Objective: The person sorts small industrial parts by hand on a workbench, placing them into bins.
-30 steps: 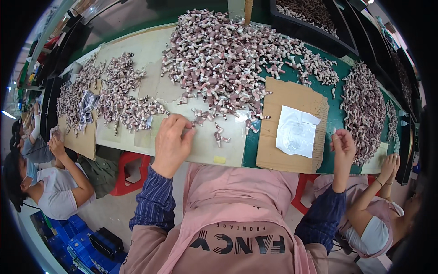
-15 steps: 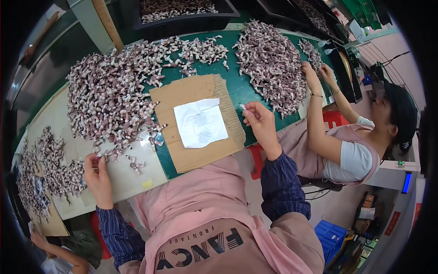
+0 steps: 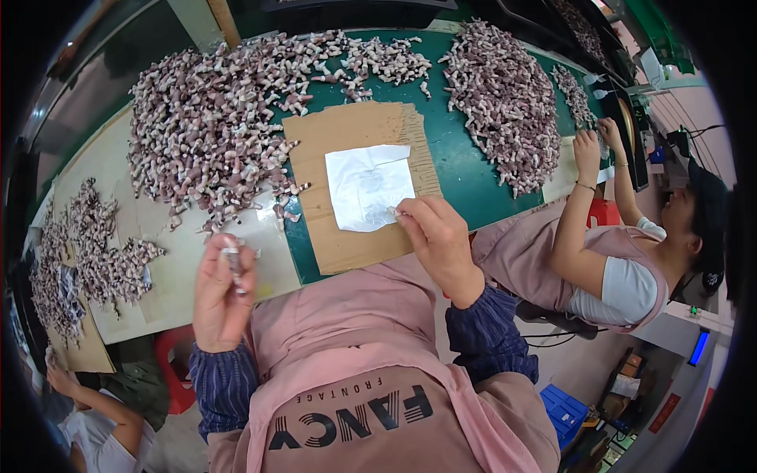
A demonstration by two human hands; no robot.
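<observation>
My left hand (image 3: 223, 292), lower left of centre, has its fingers curled, pinching a small purple-and-white piece (image 3: 233, 260) upright at the table edge. My right hand (image 3: 436, 236), at centre, pinches the lower right corner of the white sheet (image 3: 369, 186) lying on the brown cardboard (image 3: 331, 138). A big heap of such pieces (image 3: 209, 134) fills the upper left

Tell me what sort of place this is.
Probably a factory workbench for hand sorting or assembly. Big heaps of small purple-and-white pieces cover a long green table, and a co-worker sits alongside. The left hand holds one piece; the right hand rests by a white sheet on cardboard.
</observation>
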